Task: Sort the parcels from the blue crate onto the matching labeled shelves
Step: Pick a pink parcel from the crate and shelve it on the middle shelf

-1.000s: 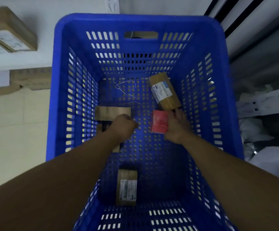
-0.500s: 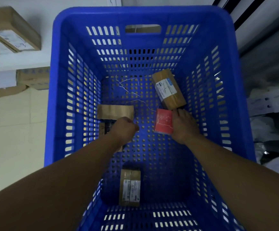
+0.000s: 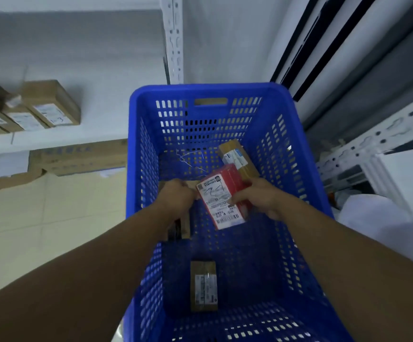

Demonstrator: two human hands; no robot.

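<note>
blue crate: three brown parcels | right hand grips red parcel | left hand at its edge, grip unclear

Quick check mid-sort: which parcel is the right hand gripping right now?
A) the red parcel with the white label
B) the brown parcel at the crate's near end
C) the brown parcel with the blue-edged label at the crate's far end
A: the right hand has its thumb across the white label of the red parcel and its fingers curled round the parcel's edge, holding it tilted inside the blue crate.
</note>
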